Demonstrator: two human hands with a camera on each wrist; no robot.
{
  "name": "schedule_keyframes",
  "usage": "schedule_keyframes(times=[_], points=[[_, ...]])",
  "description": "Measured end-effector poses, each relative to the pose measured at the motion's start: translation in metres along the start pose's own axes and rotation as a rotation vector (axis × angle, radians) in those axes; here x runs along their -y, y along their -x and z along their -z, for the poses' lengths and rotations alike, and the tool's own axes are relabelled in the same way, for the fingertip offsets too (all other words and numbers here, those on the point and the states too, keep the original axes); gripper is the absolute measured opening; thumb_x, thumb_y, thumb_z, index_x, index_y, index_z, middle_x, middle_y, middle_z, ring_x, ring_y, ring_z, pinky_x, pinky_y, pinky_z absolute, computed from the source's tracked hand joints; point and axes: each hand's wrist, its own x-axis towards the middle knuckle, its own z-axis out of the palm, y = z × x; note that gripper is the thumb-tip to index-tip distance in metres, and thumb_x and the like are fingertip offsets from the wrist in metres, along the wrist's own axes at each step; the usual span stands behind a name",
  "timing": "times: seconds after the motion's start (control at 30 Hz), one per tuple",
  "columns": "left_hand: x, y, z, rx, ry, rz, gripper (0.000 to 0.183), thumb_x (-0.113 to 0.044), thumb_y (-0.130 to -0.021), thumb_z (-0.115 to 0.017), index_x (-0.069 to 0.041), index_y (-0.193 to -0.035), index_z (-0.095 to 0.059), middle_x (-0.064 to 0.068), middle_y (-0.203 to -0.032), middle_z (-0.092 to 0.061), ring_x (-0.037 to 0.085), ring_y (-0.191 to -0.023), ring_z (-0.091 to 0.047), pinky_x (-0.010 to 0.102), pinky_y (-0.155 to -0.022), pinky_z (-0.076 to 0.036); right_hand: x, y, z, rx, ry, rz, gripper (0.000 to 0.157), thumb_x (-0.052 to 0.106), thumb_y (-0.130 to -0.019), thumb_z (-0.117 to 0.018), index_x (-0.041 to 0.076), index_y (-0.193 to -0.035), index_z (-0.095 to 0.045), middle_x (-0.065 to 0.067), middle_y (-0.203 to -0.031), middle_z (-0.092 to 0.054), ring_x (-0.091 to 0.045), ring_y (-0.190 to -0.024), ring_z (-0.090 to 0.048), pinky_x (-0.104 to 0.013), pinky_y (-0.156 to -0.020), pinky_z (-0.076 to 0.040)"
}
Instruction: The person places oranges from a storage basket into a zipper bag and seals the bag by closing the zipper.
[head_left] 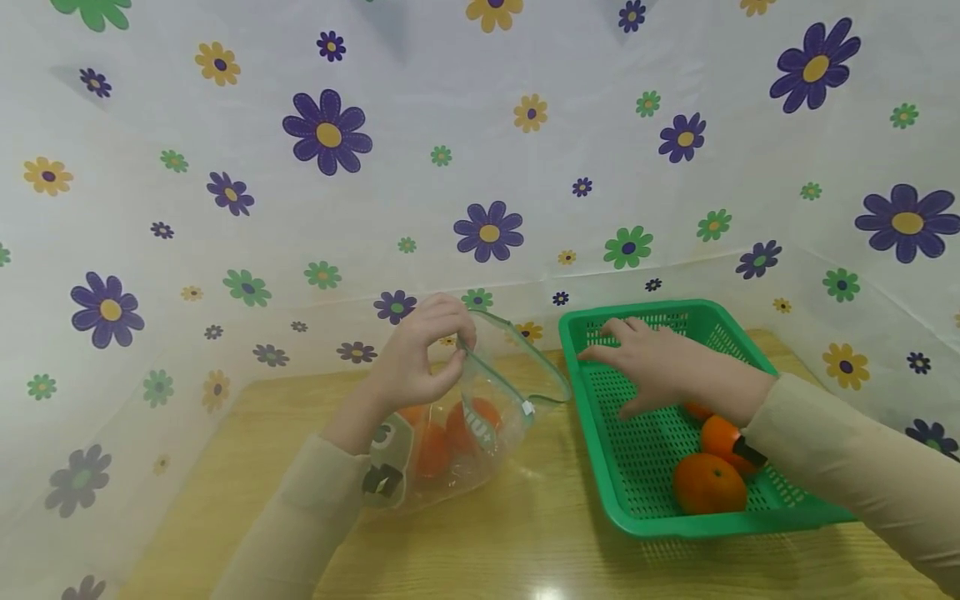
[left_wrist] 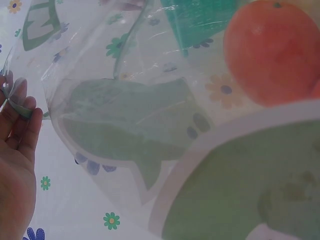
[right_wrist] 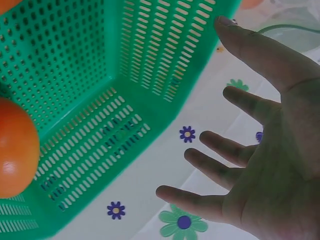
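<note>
My left hand (head_left: 427, 350) pinches the rim of a clear zip bag (head_left: 495, 475), whose mouth gapes to the right. Inside the bag lie several oranges (head_left: 472, 425), blurred by the plastic; one orange (left_wrist: 275, 52) shows closely in the left wrist view. My right hand (head_left: 652, 362) hovers above the green plastic basket (head_left: 615, 500), fingers spread and holding nothing. In the right wrist view that palm (right_wrist: 280, 165) faces the basket. Oranges (head_left: 708, 485) lie in the basket's near right part, partly hidden by my right forearm.
Bag and basket stand side by side on a wooden table (head_left: 247, 450). A flower-printed white sheet (head_left: 405, 192) hangs behind and along both sides. The bag's green-edged zip carries a small white slider (head_left: 528, 407).
</note>
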Motion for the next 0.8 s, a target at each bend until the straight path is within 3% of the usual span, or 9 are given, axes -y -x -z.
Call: schedule_keyframes(times=[0.8], points=[[-0.002,-0.001,0.001,0.003,0.009,0.0,0.006,-0.005,-0.081,-0.058,-0.009,-0.083,-0.062,0.002,-0.083,-0.064,0.021,-0.093,-0.055,0.039,-0.093,-0.046,-0.039,0.01,-0.025,0.058,-0.11,-0.106,0.083,0.031,-0.074,-0.097,0.016,-0.146,-0.059,-0.033,-0.148,-0.047,-0.049,-0.125,-0.055,-0.061,-0.09,-0.06]])
